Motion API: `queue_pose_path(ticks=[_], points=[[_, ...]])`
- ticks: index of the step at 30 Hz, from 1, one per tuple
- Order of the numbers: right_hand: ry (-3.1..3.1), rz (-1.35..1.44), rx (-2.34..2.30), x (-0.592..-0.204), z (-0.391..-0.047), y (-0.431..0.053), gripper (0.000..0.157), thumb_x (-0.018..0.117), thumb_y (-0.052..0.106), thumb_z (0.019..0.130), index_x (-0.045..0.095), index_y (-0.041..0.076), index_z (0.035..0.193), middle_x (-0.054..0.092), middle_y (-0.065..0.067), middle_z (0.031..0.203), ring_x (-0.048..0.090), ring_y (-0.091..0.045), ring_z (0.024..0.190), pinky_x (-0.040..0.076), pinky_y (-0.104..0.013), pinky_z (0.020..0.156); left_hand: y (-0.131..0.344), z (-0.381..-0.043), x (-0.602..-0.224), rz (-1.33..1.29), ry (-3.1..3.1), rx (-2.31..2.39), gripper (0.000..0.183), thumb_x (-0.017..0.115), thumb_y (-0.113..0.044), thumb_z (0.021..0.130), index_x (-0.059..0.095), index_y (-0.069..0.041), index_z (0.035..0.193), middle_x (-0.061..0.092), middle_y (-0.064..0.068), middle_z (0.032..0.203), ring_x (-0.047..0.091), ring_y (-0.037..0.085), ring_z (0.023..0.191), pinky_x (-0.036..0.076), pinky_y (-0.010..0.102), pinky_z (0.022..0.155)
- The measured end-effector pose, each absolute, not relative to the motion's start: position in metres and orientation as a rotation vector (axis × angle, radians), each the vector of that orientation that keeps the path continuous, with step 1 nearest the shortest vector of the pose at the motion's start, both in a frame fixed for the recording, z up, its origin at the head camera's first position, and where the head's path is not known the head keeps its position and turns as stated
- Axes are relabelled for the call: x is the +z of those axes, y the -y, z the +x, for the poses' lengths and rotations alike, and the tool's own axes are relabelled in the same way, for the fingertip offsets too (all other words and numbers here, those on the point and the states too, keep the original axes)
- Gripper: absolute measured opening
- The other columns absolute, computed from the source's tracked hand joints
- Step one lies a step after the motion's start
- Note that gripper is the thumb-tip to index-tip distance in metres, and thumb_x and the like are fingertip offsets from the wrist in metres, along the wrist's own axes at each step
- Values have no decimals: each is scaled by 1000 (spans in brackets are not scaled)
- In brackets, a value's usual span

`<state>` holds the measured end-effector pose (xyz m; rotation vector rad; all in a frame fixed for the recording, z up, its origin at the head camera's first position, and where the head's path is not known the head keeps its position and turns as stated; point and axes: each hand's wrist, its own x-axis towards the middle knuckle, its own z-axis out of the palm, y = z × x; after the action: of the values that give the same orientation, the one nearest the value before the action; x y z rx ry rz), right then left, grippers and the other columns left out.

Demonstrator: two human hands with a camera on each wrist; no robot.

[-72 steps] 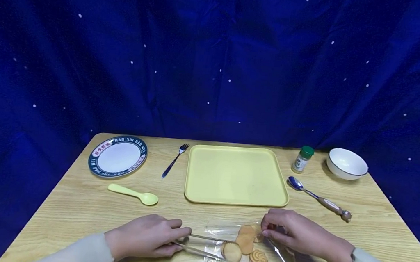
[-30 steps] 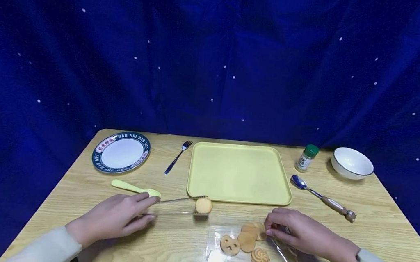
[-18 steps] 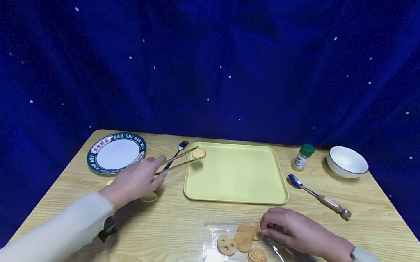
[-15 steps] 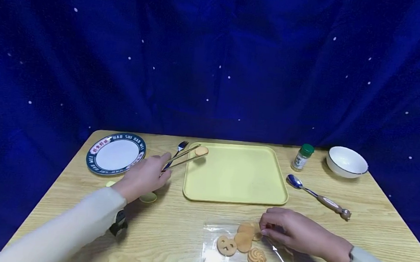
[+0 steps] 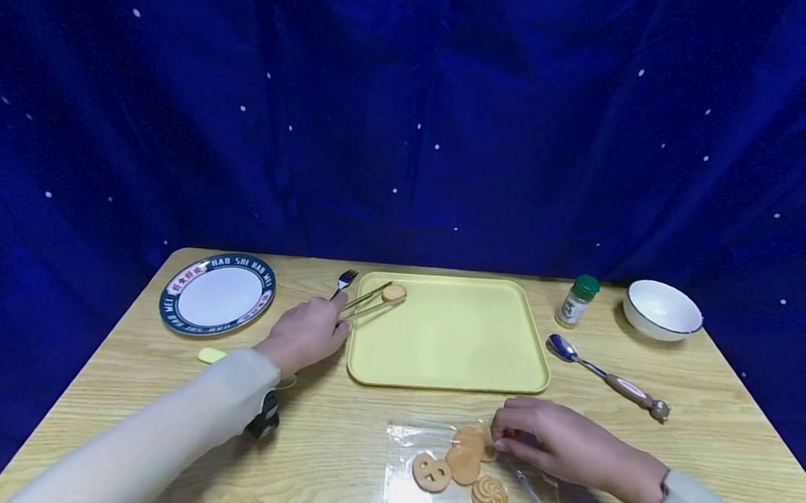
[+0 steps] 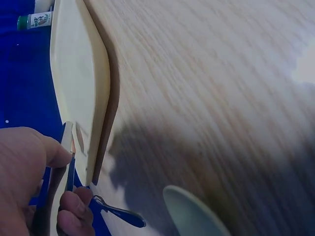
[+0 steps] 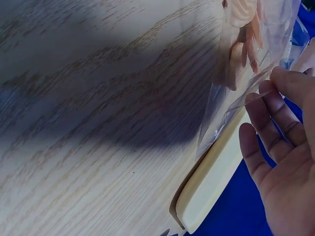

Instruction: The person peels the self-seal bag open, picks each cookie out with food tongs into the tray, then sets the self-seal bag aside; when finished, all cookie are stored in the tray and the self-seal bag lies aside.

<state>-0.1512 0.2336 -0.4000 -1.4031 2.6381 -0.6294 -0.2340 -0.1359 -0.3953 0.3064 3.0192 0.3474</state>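
My left hand [image 5: 307,332] grips a pair of metal tongs [image 5: 373,306], their tips around a round cookie [image 5: 393,293] at the left end of the yellow tray [image 5: 453,334]. In the left wrist view, thumb and fingers press the tong arms from both sides. My right hand [image 5: 558,445] pinches the edge of a clear plastic bag [image 7: 219,105] between thumb and fingertips. The bag lies on the table in front of the tray. Several cookies are in it, among them a smiley-face cookie [image 5: 431,473] and a swirled cookie [image 5: 489,496].
A blue-rimmed plate [image 5: 218,295] stands at the back left. A fork [image 5: 345,280] and a yellow spoon [image 5: 212,355] are partly hidden by the left arm. At right are a green-capped shaker [image 5: 577,301], a metal spoon [image 5: 609,378] and a white bowl [image 5: 663,310].
The left hand has lifted the cookie out of the bag's area with the tongs and carried it up and leftward, then over the tray's left end. The right hand has stayed at the bag.
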Motion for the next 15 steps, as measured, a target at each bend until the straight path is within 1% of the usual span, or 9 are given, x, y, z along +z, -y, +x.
queue_pose_path(ticks=[2, 5, 7, 9, 12, 14, 15], points=[[-2634, -1387, -628, -400, -151, -233, 13, 63, 17, 94, 61, 30, 93, 55, 23, 90, 51, 9, 80, 49, -18, 69, 135, -234, -397, 316, -3016, 360, 56, 47, -32, 98, 38, -9, 148, 68, 17, 116, 63, 21, 73, 48, 38, 61], [-2634, -1377, -632, -400, -151, -234, 13, 63, 17, 94, 62, 30, 93, 55, 22, 89, 51, 9, 80, 49, -18, 69, 133, -233, -399, 313, -3024, 377, 54, 47, -31, 97, 41, -9, 146, 67, 16, 121, 68, 25, 92, 52, 43, 72], [-2635, -1385, -637, -400, -151, -234, 13, 63, 16, 93, 62, 29, 93, 56, 22, 90, 51, 9, 80, 49, -18, 69, 132, -232, -400, 307, -3024, 395, 53, 47, -30, 96, 41, -9, 145, 66, 16, 124, 67, 29, 102, 53, 46, 78], [-2637, -1388, -637, -400, -150, -234, 14, 64, 15, 93, 62, 29, 93, 56, 22, 90, 51, 9, 80, 49, -18, 69, 131, -232, -401, 297, -3024, 410, 55, 48, -30, 96, 40, -9, 146, 66, 16, 124, 68, 28, 97, 52, 45, 76], [-2639, -1382, -630, -399, -150, -234, 14, 64, 15, 93, 62, 29, 93, 55, 22, 90, 51, 9, 80, 49, -18, 69, 131, -232, -403, 317, -3047, 420, 56, 49, -30, 95, 40, -6, 145, 69, 15, 114, 66, 24, 85, 52, 43, 70], [-2641, -1377, -624, -399, -151, -233, 15, 64, 15, 93, 62, 29, 92, 55, 23, 90, 50, 9, 79, 49, -18, 68, 130, -232, -404, 332, -3063, 430, 50, 49, -30, 94, 45, -5, 137, 70, 13, 102, 63, 23, 76, 50, 41, 64], [-2640, -1375, -624, -399, -151, -233, 15, 64, 15, 93, 62, 30, 92, 55, 23, 90, 50, 9, 79, 49, -18, 68, 130, -232, -403, 341, -3069, 437, 46, 50, -30, 94, 47, -5, 132, 69, 13, 97, 62, 23, 74, 49, 41, 63]])
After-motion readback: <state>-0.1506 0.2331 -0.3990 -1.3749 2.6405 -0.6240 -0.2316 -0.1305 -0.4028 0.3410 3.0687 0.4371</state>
